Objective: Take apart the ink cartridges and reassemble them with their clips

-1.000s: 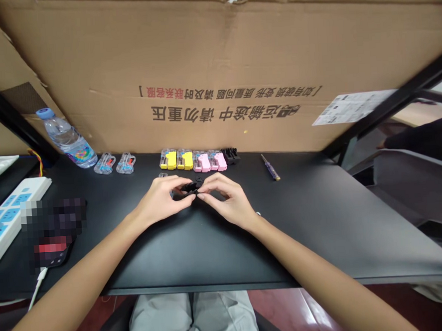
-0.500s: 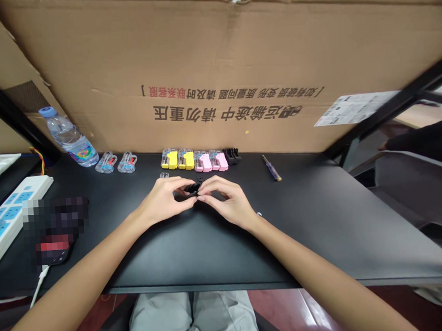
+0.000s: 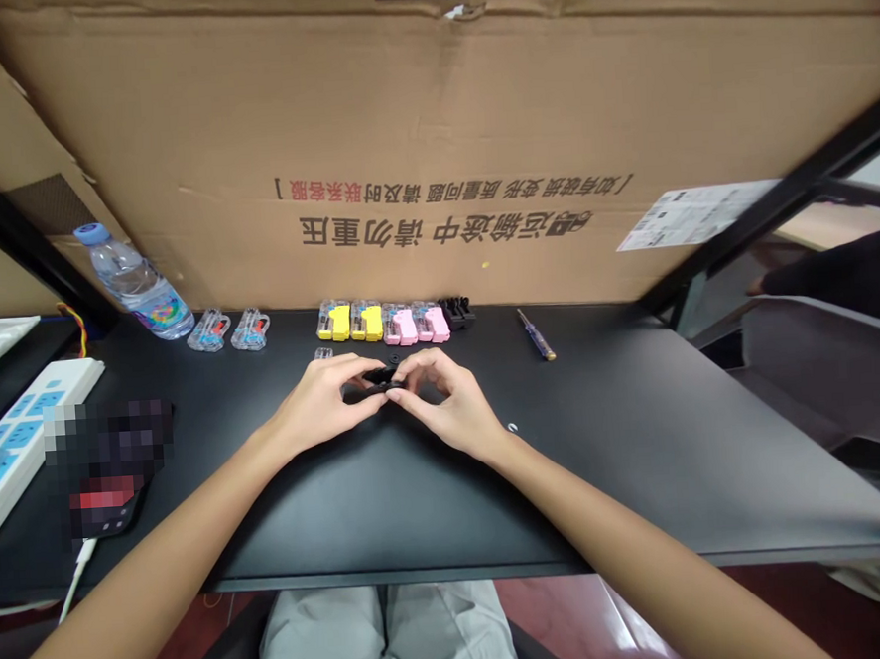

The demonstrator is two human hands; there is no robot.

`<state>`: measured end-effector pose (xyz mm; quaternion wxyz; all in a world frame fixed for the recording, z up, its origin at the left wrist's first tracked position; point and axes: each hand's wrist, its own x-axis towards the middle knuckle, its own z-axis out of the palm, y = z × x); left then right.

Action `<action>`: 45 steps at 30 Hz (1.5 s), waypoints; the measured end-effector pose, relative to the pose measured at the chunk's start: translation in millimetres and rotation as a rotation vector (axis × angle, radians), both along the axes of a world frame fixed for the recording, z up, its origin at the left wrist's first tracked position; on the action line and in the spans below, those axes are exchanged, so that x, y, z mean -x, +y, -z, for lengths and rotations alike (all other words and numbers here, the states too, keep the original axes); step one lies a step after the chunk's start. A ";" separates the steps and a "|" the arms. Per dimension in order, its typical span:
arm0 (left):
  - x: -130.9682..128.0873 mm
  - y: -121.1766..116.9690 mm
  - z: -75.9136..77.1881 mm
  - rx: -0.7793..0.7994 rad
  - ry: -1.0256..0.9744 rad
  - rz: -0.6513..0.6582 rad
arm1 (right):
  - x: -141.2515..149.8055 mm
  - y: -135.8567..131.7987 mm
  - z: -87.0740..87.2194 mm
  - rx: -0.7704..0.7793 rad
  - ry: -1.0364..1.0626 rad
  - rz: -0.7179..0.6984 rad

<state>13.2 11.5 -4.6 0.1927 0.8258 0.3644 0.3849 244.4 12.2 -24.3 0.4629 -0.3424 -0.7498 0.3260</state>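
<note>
Head view: a small black part [image 3: 380, 378] is held between both hands, over the middle of the black table [image 3: 392, 511]. With the left hand [image 3: 329, 401], thumb and fingers are curled into a narrow C and the part's left side is gripped between them. With the right hand [image 3: 451, 403], thumb and index fingertips are brought almost together and the right end is pinched. Most of the part is covered by fingers; whether a smaller piece is also held in the right fingertips can't be told, nor whether the tabletop is touched by the part.

Just beyond the fingertips, a small black ring [image 3: 394, 358] is seen; a small clear piece [image 3: 323, 354] is partly hidden by the left hand. Behind these, two yellow units [image 3: 341, 321] and two pink units [image 3: 404, 327] are lined up side by side, with black pieces [image 3: 458, 313] at the right end. Two clear units [image 3: 250, 330] are placed farther left, near the water bottle [image 3: 143, 288]. A screwdriver [image 3: 536, 334] is laid right of the row. A small white bit [image 3: 513, 427] is seen just beside the right wrist.
</note>
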 end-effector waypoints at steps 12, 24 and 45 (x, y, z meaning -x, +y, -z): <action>13.8 6.5 -3.7 0.036 0.005 0.123 | -18.9 14.7 -2.6 -0.072 -0.219 -0.015; 57.0 22.1 -18.1 -0.047 0.493 -0.150 | -18.1 17.0 0.4 0.020 -0.250 0.068; 36.4 28.4 12.0 0.297 0.078 -0.074 | -21.9 19.4 -1.3 0.401 0.015 0.005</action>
